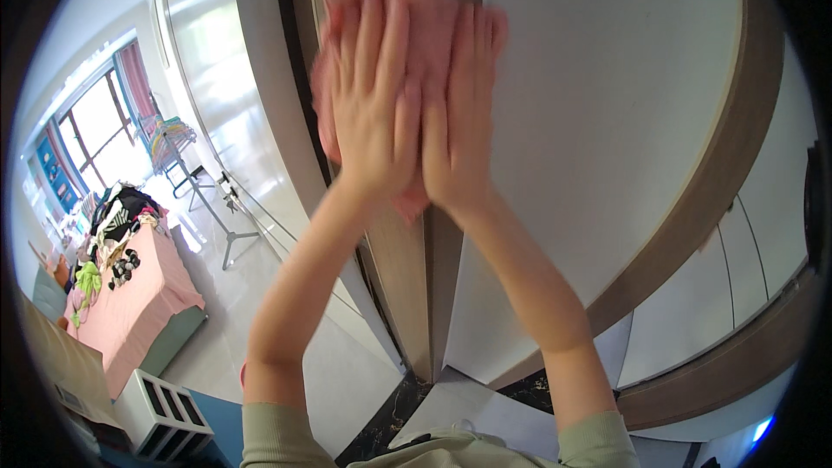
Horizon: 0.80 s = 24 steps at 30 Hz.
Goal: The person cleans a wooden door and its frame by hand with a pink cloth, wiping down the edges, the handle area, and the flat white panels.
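A pink cloth (429,45) lies flat against a light wood door frame (396,273) in the upper middle of the head view. My left hand (370,104) presses on its left part, fingers extended upward. Beside it, my right hand (461,117) presses on the cloth's right part, with the fingers close together. Both thumbs are near each other at the centre. The cloth's lower corner hangs below between the wrists, and its edges are slightly blurred. Right of the frame is a white wall panel (585,110).
At left, a bed (149,260) with a pink sheet bears heaped clothes (123,214). Behind it stands a grey drying rack (201,188) with hangers. A white slotted unit (162,416) is at lower left. Dark marble threshold strips (383,416) cross the floor below.
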{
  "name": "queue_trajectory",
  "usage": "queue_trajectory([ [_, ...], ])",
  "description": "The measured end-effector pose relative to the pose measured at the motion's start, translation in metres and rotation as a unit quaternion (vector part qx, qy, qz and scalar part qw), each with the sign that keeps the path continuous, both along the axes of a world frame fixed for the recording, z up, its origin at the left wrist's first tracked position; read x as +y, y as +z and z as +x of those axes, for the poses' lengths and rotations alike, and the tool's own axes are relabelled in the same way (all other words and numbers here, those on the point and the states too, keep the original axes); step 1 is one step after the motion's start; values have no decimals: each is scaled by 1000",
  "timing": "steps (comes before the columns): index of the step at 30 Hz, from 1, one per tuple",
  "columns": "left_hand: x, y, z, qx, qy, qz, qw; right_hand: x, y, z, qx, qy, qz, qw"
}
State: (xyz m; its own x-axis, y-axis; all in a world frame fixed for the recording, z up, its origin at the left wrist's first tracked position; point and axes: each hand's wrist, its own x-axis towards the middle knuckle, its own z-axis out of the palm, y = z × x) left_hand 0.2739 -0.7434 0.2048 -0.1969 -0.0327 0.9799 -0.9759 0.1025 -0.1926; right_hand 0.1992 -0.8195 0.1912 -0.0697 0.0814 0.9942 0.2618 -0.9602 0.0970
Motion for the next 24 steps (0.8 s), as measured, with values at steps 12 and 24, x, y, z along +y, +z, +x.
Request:
queue_trajectory([
  [12, -3, 1, 1, 35, 20, -24, 999, 4, 3, 1, 34, 53, 2, 998],
  [24, 7, -191, 6, 85, 31, 41, 995, 22, -176, -11, 133, 47, 120, 983],
])
